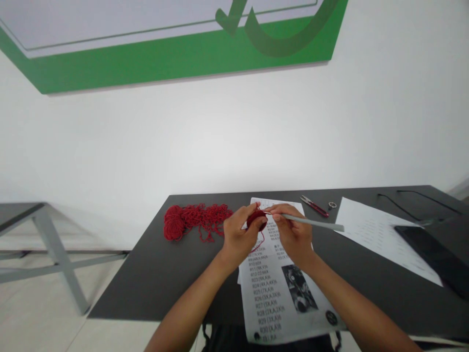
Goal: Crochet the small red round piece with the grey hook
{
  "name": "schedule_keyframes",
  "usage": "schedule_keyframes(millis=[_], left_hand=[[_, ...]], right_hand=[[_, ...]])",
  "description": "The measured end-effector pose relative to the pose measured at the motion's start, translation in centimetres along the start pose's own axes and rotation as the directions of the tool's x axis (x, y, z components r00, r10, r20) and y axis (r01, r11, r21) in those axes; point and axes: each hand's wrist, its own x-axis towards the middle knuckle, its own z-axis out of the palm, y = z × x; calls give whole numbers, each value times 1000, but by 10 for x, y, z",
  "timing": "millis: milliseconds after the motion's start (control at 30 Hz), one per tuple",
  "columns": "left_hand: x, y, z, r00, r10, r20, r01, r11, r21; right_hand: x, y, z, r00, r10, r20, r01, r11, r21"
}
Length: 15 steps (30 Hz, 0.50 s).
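Note:
My left hand (pixel 240 231) is closed around a small piece of red crochet work (pixel 256 220), with a strand of red yarn looped up at the index finger. In my right hand (pixel 296 235) is a crochet hook (pixel 315 222) with a long grey handle, its metal tip at the red piece. A loose red tail hangs below the work. To the left lies a ball of red yarn (pixel 174 223), with loose tangled yarn (pixel 208 215) spreading from it toward my left hand. Beneath both hands is a printed pattern sheet (pixel 267 308) with rows of text and a photo.
Small thread snips (pixel 315 206) and a small metal ring (pixel 331 205) lie at the back right. Further right are a second paper (pixel 381 239), a black phone (pixel 432 256) and eyeglasses (pixel 421 215). The dark table (pixel 146 288) stands against a white wall; another table (pixel 22 212) is at left.

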Motion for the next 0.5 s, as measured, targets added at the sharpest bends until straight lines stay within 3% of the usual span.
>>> schedule_keyframes(millis=[233, 400, 500], left_hand=[[-7, -8, 5, 996, 87, 16, -88, 992, 90], [-12, -14, 7, 999, 37, 1, -37, 998, 52], [-13, -12, 10, 998, -66, -6, 65, 998, -26]], right_hand=[[-12, 10, 3, 984, -176, 39, 179, 981, -80], [-19, 19, 2, 958, -247, 149, 276, 935, -223], [-21, 28, 0, 929, -298, 221, 351, 899, -262]])
